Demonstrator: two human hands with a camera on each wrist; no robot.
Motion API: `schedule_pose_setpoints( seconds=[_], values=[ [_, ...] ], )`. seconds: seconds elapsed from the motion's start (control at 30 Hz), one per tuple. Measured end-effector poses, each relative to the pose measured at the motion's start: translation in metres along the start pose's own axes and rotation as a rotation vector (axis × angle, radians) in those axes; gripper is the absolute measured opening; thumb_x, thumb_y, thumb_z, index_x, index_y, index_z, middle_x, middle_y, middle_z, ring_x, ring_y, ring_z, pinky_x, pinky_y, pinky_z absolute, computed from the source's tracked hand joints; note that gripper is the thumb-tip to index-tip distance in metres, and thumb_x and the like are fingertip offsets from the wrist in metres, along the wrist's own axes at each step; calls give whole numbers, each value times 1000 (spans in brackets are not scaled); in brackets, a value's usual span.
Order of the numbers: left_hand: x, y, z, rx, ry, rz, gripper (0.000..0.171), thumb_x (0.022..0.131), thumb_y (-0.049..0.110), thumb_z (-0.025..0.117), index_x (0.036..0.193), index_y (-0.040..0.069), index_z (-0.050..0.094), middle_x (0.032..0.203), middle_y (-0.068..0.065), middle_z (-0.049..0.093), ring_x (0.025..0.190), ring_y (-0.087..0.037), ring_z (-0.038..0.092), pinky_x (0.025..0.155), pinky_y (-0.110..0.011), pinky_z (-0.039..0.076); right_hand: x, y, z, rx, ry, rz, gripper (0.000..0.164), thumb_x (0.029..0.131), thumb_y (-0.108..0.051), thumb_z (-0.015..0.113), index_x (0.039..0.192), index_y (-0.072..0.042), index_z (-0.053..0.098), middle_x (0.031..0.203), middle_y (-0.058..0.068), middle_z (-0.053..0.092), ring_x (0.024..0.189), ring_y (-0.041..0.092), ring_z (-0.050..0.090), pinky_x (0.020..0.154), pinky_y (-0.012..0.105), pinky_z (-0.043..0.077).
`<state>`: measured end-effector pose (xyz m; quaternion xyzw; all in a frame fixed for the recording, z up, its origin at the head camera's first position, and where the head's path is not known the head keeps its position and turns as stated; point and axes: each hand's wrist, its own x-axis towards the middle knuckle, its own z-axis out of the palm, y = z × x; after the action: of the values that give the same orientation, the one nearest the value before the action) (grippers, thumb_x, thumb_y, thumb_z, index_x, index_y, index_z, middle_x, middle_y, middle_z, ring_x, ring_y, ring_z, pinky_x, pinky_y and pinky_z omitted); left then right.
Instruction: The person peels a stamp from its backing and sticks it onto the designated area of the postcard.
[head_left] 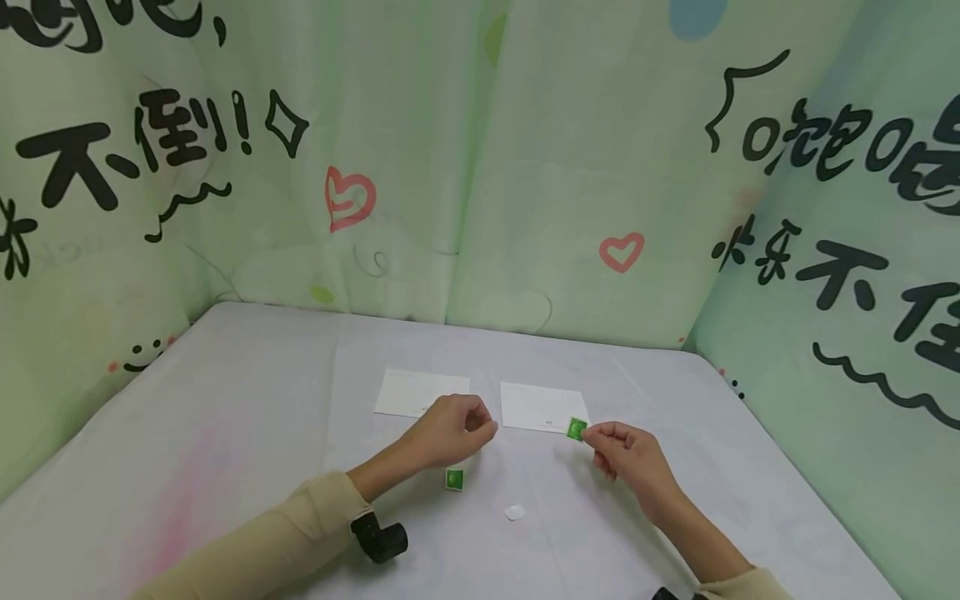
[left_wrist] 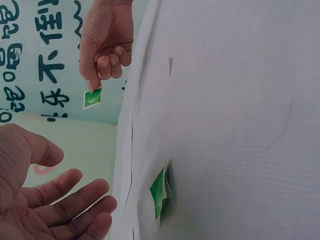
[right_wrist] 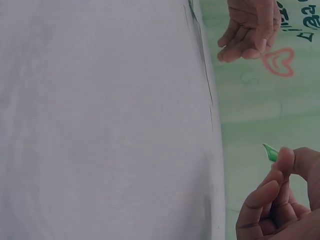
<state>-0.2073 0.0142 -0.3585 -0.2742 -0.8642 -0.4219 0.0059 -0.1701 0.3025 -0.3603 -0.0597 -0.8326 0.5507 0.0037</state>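
Between thumb and fingertip, my right hand (head_left: 633,462) pinches a small green stamp-like sticker (head_left: 576,428) with a pale edge. In the head view the sticker overlaps the lower right corner of the right white card (head_left: 531,403); the right wrist view shows it (right_wrist: 270,153) tilted in the fingers. My left hand (head_left: 453,429) hovers by the left white card (head_left: 408,390), fingers loosely bent and apart, holding nothing. Below it on the table lies another green stamp-like piece (head_left: 454,480); its paper edges look lifted in the left wrist view.
A small white scrap of paper (head_left: 515,512) lies on the white tablecloth (head_left: 300,417), nearer me than the cards. Printed green curtains (head_left: 420,167) hang behind the table and along both sides.
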Motion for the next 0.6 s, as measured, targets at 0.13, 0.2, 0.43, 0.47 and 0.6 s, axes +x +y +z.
schedule_pose_setpoints(
  seconds=[0.13, 0.2, 0.43, 0.47, 0.6],
  values=[
    [7, -1, 3, -10, 4, -3, 11, 96, 16, 64, 91, 8, 69, 80, 4, 63, 75, -11, 54, 67, -25, 47, 4, 2, -2, 3, 11, 8, 32, 98, -26, 70, 110, 4, 67, 70, 1, 60, 64, 12, 51, 58, 25, 44],
    [11, -2, 5, -10, 8, 0, 11, 96, 16, 64, 90, 8, 69, 78, 3, 62, 74, -12, 52, 65, -24, 45, 7, 3, -2, -4, 16, 11, 32, 98, -26, 70, 109, 4, 67, 70, 0, 59, 64, 12, 50, 58, 25, 44],
    [24, -4, 10, 19, 12, -19, 12, 95, 18, 65, 90, 8, 70, 77, 3, 61, 74, -12, 51, 64, -25, 43, 15, 6, -6, -23, 20, -1, 32, 99, -26, 69, 110, 4, 67, 70, 0, 59, 63, 11, 50, 57, 25, 43],
    [26, -4, 11, 21, 12, -22, 12, 95, 17, 65, 90, 8, 70, 77, 2, 61, 74, -12, 51, 64, -25, 43, 17, 6, -6, -25, 20, -1, 32, 99, -26, 69, 110, 4, 67, 71, 0, 59, 63, 11, 50, 57, 25, 43],
    [35, -3, 11, 27, 7, -45, 13, 95, 19, 65, 92, 8, 70, 79, 1, 63, 73, -13, 54, 63, -26, 45, 23, 6, -9, -33, 24, 8, 32, 99, -27, 68, 109, 4, 66, 71, -1, 59, 64, 10, 50, 57, 25, 44]
  ],
)
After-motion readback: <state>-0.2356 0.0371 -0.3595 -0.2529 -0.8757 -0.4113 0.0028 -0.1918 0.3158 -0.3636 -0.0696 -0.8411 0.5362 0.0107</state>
